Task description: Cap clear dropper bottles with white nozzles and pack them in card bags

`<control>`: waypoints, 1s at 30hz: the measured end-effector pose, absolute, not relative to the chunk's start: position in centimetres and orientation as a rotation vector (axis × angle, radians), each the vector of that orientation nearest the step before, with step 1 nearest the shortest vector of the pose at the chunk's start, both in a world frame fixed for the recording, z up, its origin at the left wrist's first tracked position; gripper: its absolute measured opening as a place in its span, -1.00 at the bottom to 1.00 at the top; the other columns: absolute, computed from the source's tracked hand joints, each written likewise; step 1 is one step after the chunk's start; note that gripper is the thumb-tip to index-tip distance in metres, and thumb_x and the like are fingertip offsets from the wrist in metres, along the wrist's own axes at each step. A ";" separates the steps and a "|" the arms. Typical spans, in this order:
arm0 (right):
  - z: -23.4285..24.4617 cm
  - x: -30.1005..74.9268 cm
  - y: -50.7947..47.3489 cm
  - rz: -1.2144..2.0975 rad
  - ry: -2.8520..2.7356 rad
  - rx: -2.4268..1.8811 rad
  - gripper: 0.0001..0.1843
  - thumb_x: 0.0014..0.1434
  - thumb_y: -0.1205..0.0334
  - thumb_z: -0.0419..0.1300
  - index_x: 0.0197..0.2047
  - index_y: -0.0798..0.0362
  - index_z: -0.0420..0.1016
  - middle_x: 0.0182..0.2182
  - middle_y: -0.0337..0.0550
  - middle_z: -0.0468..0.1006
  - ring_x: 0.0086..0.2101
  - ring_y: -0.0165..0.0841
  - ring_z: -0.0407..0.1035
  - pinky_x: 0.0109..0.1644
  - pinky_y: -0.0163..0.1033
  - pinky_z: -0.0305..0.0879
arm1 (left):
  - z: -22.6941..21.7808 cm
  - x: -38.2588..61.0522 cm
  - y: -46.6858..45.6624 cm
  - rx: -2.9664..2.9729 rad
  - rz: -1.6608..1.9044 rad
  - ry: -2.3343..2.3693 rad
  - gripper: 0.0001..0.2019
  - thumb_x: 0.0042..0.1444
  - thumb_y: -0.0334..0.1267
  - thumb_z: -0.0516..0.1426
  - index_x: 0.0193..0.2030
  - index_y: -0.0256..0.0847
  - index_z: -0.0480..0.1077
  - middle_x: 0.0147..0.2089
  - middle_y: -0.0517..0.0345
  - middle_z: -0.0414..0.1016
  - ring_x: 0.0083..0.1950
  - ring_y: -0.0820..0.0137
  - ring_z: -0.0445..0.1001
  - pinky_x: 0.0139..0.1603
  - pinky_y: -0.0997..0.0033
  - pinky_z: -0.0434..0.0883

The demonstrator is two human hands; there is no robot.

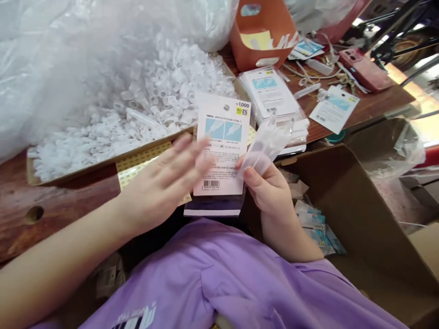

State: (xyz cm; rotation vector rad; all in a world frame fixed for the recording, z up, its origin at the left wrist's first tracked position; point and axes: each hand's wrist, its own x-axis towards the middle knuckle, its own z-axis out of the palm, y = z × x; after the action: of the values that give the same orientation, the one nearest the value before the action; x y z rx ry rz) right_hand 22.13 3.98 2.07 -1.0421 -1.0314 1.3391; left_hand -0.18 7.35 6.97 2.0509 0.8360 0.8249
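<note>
A white printed card point(222, 151) with blue pictures, a barcode and a 1,000 price mark sits upright in front of me in a clear plastic sleeve. Its clear flap with a white strip point(212, 212) hangs toward my lap. My left hand point(157, 187) is at the card's left side, fingers stretched out and blurred; whether they touch it I cannot tell. Between thumb and fingers, my right hand point(270, 192) grips several translucent plastic tubes point(265, 146) beside the card's right edge. Its fingertips are partly hidden behind the card and tubes.
Small translucent plastic pieces point(164, 87) fill a shallow tray at the left, under a large plastic bag point(44, 59). Stacked cards point(270, 93), an orange basket point(236, 34), a loose card point(334, 109) and a phone point(365, 68) lie beyond. A cardboard box point(370, 219) holding packets stands right.
</note>
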 end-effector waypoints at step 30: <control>2.3 15.0 1.6 2.745 -1.174 -0.890 -0.54 0.09 -0.12 0.29 -0.29 0.14 0.35 -0.43 -0.17 0.58 -0.53 -0.57 0.38 -0.44 -0.46 0.24 | 5.8 -4.7 -1.0 0.291 1.264 0.838 -0.68 0.34 -0.23 -0.07 0.00 -0.24 0.46 -0.05 0.04 0.58 -0.02 0.23 0.56 -0.30 0.43 0.59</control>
State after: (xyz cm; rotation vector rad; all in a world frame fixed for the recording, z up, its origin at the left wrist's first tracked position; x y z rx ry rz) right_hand 14.95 1.60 2.28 -0.8899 -1.1742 2.7453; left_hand -4.65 -1.03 5.83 0.2908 0.8383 1.2638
